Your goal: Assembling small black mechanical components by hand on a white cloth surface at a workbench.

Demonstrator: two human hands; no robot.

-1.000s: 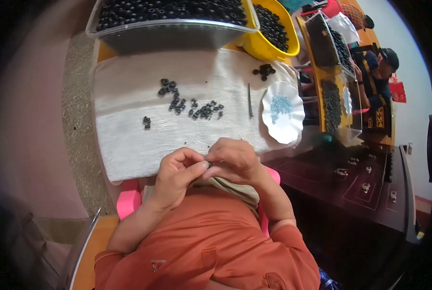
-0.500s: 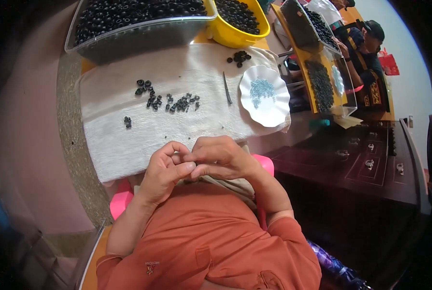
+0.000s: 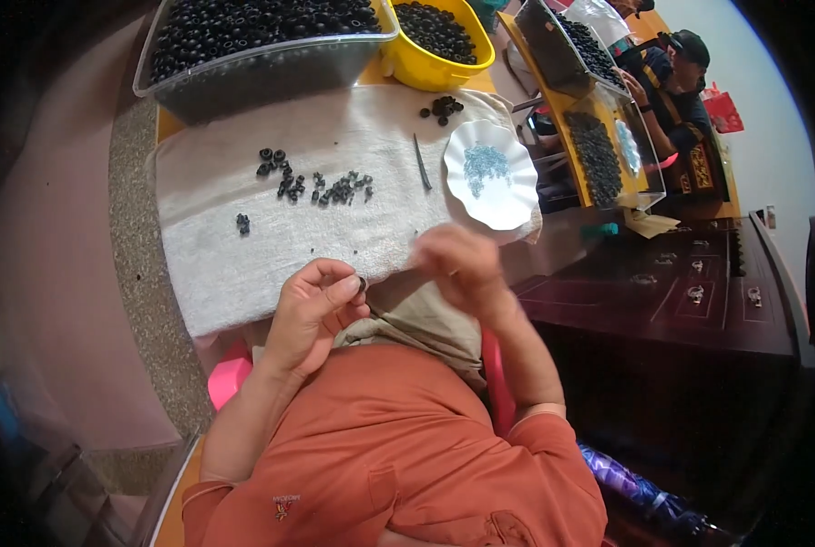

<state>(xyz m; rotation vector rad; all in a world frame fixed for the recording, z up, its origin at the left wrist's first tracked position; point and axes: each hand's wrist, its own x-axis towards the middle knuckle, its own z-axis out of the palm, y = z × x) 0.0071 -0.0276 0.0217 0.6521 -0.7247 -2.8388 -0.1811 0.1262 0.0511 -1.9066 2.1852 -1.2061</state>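
Observation:
My left hand (image 3: 312, 308) is closed at the fingertips, with a small black rubber ring (image 3: 362, 283) pinched between thumb and forefinger above my lap. My right hand (image 3: 464, 266) is smeared by motion over the towel's near right edge, apart from the left; what its fingers hold, if anything, cannot be made out. Beyond it lie dark tweezers (image 3: 423, 162) and a white scalloped plate (image 3: 509, 215) with tiny pale-blue pieces (image 3: 486, 168). Several small black parts (image 3: 339, 191) are scattered mid-towel, and a little cluster (image 3: 243, 223) sits farther left.
A white towel (image 3: 216, 273) covers the tabletop. At its far side stand a clear bin (image 3: 271, 87) and a yellow tub (image 3: 439, 73), both filled with black rings. More rings (image 3: 444, 110) lie near the tub. A co-worker (image 3: 676, 77) sits at another table on the far right.
My right hand has parted from the left and moved right and away from me, toward the plate. The left hand stays nearly in place, and the black ring now shows at its fingertips.

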